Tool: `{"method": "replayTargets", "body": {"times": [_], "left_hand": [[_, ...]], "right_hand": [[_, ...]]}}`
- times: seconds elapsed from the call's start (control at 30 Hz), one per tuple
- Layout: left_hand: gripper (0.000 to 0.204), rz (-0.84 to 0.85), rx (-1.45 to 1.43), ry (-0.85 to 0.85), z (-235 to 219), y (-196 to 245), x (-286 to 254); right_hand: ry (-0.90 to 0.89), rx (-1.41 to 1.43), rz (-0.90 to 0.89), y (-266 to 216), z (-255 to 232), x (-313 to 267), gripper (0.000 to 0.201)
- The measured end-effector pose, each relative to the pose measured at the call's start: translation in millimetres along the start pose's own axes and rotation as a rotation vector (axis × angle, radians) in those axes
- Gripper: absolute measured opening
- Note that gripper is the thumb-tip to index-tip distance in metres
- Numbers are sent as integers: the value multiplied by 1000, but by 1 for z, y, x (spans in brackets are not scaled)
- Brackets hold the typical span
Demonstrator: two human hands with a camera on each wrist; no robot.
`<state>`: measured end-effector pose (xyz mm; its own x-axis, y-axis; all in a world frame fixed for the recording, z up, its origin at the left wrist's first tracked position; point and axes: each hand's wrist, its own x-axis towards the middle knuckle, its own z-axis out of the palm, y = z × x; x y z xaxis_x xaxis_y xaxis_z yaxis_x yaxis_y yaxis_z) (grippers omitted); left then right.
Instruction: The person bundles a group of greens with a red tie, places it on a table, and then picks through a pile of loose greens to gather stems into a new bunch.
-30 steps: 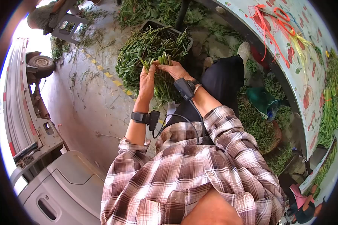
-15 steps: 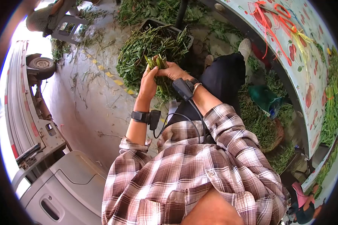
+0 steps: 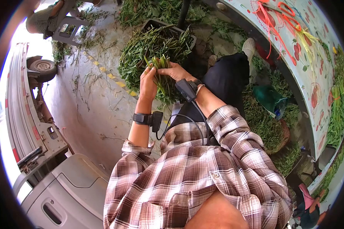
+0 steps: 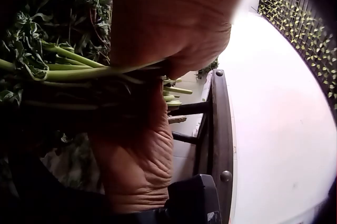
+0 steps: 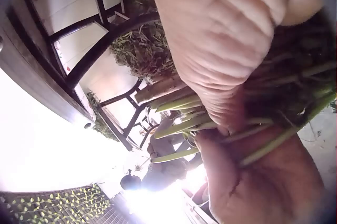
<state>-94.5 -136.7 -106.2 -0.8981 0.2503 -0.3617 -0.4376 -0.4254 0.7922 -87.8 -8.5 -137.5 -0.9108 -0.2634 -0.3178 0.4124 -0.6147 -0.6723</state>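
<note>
My left hand (image 3: 148, 84) and right hand (image 3: 176, 71) grip one bundle of leafy green stems (image 3: 164, 83) between them, over a heap of the same greens (image 3: 141, 57). Pale cut ends stick out past the fingers, on the side away from my body. In the left wrist view, long stems (image 4: 79, 74) run under the left palm (image 4: 168, 18), with the right hand (image 4: 137, 166) close below. The right wrist view has the right thumb pressed against the stems (image 5: 181, 126), and the left hand (image 5: 263, 182) close on the other side.
Greens fill a black crate (image 3: 151, 24) in front of me. A patterned table (image 3: 309, 82) with red ties (image 3: 271, 26) and bundled greens (image 3: 338, 103) curves along the right. Beneath it stand a basket of greens (image 3: 269, 133) and a green bag (image 3: 269, 100). A truck (image 3: 23, 99) is on the left.
The hands, slightly apart with stems in each a second ago, have come together around one bundle. Since then the left hand has shifted slightly left, its fingertips still at the stems.
</note>
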Motion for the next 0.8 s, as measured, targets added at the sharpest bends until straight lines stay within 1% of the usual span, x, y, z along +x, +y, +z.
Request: {"method": "replayTargets", "body": {"times": [0.13, 0.2, 0.23, 0.3, 0.33, 0.4, 0.47, 0.5, 0.57, 0.63, 0.67, 0.7, 0.73, 0.77, 0.8], "left_hand": [[31, -30, -17, 30, -9, -6, 1], [33, -46, -46, -4, -12, -5, 1], [33, -45, -46, -2, -10, -6, 0], [31, -83, -60, 64, -6, -7, -4], [31, -59, -23, 14, -7, -8, -3], [34, -74, -26, 2, -9, -11, -4], [36, -86, -30, -9, -2, -9, -10], [40, -62, 7, 9, 2, -7, -12], [43, -44, 43, 26, 10, 1, -13], [47, 106, 122, -48, 12, 11, -9], [46, 136, 182, -32, 14, 15, -8], [46, 138, 183, -29, 14, 15, -7], [45, 157, 264, -45, 14, 16, -6], [44, 175, 345, -62, 14, 16, -4], [44, 174, 347, -63, 14, 16, -3]], "right_hand": [[-41, -2, 20, 4, -6, 4, 36], [-84, -179, 53, 6, -8, 5, 33], [-86, -179, 54, 5, -7, 4, 33], [-59, -173, 77, 2, -4, 2, 32], [-58, -172, 77, -1, -2, -1, 32], [-36, -313, 75, -8, 1, -5, 33], [-4, -320, 94, -3, -1, -2, 33], [28, -327, 114, 0, -2, -1, 33], [28, -375, 135, -5, -1, -4, 33], [23, -424, 155, -6, -1, -5, 33], [13, -415, 139, -3, -2, -3, 34], [1, -406, 122, -1, -3, -2, 34], [-3, -406, 122, 1, -4, 0, 34], [16, -438, 153, 3, -4, 2, 31], [37, -469, 183, 5, -5, 4, 29]]}}
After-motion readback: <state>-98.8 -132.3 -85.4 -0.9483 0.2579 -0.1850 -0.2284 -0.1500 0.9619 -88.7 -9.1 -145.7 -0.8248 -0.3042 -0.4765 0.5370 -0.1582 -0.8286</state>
